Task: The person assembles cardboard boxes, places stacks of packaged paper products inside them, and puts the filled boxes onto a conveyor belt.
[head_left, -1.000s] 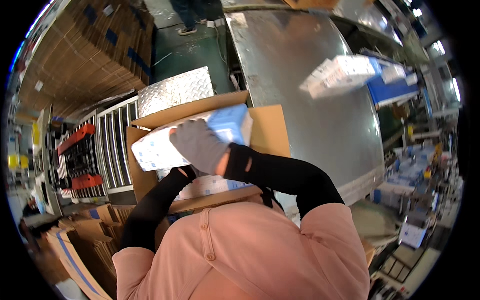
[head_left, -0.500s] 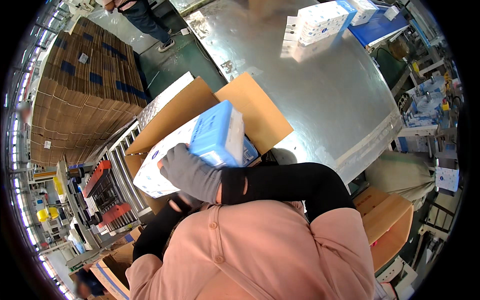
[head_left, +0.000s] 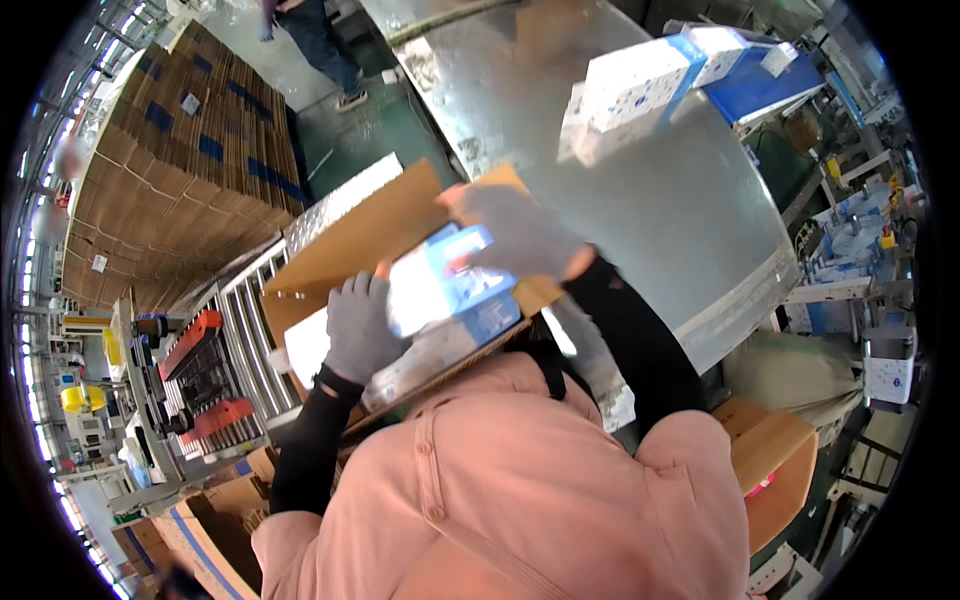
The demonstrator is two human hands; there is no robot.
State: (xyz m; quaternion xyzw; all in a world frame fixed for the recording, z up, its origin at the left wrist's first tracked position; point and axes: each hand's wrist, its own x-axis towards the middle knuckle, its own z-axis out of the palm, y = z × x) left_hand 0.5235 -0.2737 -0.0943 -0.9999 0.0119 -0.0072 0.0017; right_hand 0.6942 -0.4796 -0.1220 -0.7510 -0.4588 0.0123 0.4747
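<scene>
A white, blue-ended, plastic-wrapped pack [head_left: 412, 292] is seen slantwise in the mouth of an open brown cardboard box [head_left: 352, 238], its blue end pointed toward two o'clock. Beneath it, toward five o'clock, part of a second white-and-blue printed pack [head_left: 432, 352] is shown inside the box.

The two hands are held apart. The grey-gloved left hand [head_left: 365, 330] is laid over the pack on its eight o'clock side, fingers pointed toward twelve; whether a grip is taken cannot be told. The grey-gloved right hand [head_left: 515, 232] is blurred, and is held over the blue end with thumb and fingers parted, near the box's raised flap at one o'clock; whether the pack is touched by it cannot be told.

Outward from the box, a broad grey sheet-metal bench [head_left: 625, 235] is found at two o'clock, with an upright white pack with a blue band [head_left: 640, 85] stood on it toward its far side. Steel conveyor rollers [head_left: 240, 325] are set at nine o'clock. A tall stack of flattened brown cartons [head_left: 180, 200] is seen at ten o'clock, and a person in dark trousers [head_left: 325, 45] at eleven.
</scene>
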